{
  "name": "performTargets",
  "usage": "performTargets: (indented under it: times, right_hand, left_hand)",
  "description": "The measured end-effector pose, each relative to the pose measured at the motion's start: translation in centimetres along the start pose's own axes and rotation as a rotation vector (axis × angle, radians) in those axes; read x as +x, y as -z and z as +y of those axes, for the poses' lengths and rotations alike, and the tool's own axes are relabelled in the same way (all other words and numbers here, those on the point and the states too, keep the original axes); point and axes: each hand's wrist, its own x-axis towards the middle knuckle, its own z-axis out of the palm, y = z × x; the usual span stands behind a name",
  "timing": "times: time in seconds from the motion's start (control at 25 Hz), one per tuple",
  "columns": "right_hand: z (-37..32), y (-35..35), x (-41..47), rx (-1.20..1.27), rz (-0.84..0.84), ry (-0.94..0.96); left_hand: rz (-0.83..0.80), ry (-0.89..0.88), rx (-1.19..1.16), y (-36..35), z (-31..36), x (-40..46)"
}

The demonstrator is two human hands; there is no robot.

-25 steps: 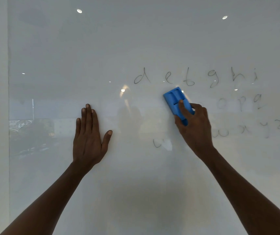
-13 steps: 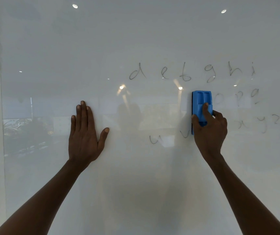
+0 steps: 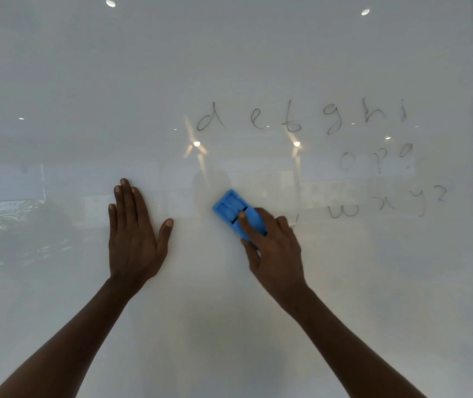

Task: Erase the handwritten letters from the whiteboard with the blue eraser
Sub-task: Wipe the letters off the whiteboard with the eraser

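So the whiteboard (image 3: pixel 86 81) is glossy and full of reflections, ceiling lights and some plants showing in it. No containers here, just the board and one blue eraser (image 3: pixel 233 209). It's a chunky plastic block with two moulded recesses on its back, tilted with the top end leaning left, pressed against the board just below centre. The right hand (image 3: pixel 272 248) is wrapped around its lower end, index finger lying along the back. The left hand (image 3: pixel 133 234) is flat on the board, fingers straight, thumb spread, holding nothing, just left of the eraser and not touching it. Letters (image 3: pixel 301 119) left: top row d e f g h i, six of them; under that o p q, pretty faint; then w x y z further down on the right
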Motion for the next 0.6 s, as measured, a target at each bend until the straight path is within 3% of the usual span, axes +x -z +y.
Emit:
performTargets:
  times: [0.36,0.6]
  right_hand:
    - [1.9,0.4,-4.2,-0.071,-0.094,0.198]
    - [4.9,1.3,-3.5,-0.054,-0.021,0.139]
  left_hand:
    - [-0.041,-0.016,-0.013,-1.7,4.8,-2.1]
    - [-0.016,-0.033,0.003,-1.7,4.7,-2.1]
